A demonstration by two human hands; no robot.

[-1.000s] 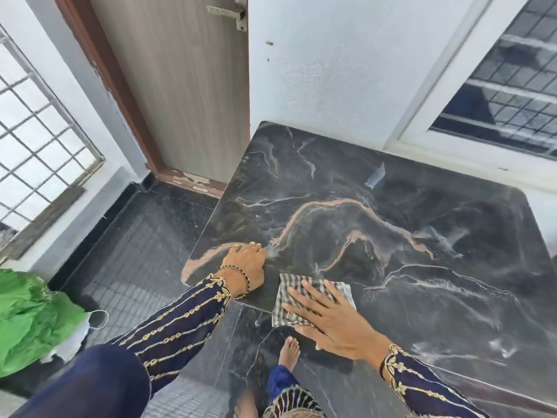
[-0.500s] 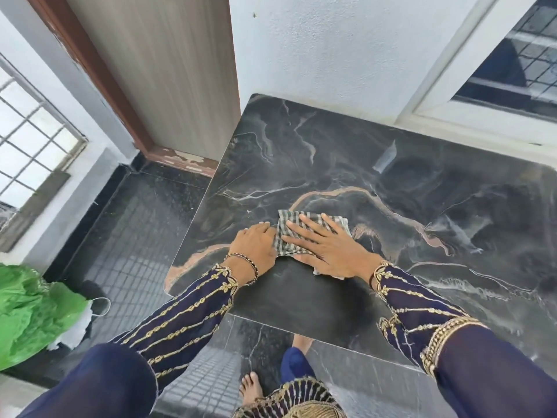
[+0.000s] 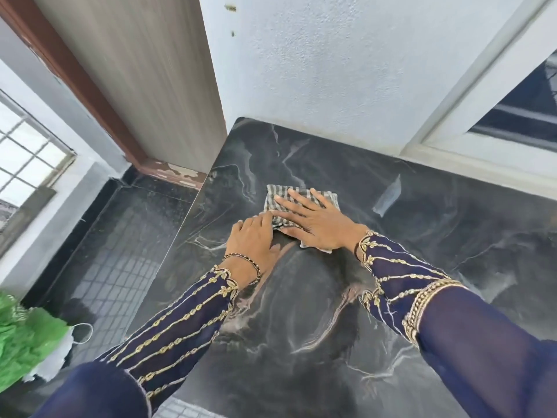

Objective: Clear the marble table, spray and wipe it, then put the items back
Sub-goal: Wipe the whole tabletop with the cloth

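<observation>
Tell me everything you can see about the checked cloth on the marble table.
The checked cloth is a woven rag, grey-green and white, apparently folded into a rough rectangle and lying flat on the dark marble table near its left edge. The right hand presses on it with spread, straight fingers, covering its middle; the left hand touches its near-left edge with its fingertips.

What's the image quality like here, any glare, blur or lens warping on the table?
Head view: soft daylight, no hard shadows; the glossy marble table mirrors a pale patch and a dark reflection; the wide lens slants the door frame; the green bundle at lower left is smeared; cloth and right hand are sharp.
</observation>
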